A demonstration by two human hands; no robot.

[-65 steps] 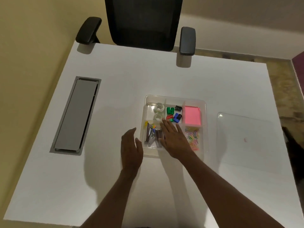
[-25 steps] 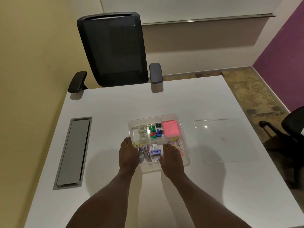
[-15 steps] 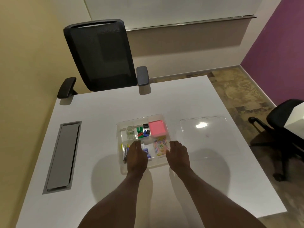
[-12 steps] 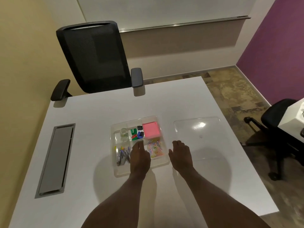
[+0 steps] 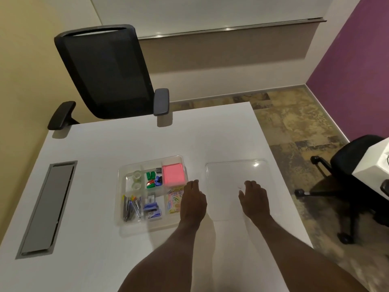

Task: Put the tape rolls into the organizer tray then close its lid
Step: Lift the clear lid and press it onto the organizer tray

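Both tape rolls (image 5: pixel 136 180) sit in the tray (image 5: pixel 150 225); open, empty left hand (image 5: pixel 192 204) and right hand (image 5: pixel 254 202) reach for the flat clear lid (image 5: pixel 237 171), which might slide off the counter (image 5: pixel 126 142).

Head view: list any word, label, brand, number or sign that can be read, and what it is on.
None can be read.
Blue box in the organizer tray: pale label patch, too blurred to read.
Clear lid: a small faint mark by the right hand, no letters legible.

two clear tape rolls (image 5: pixel 136 180) sit flat in the far-left compartment of the open, clear organizer tray (image 5: pixel 126 225); its clear lid (image 5: pixel 231 171) lies flat, just right.
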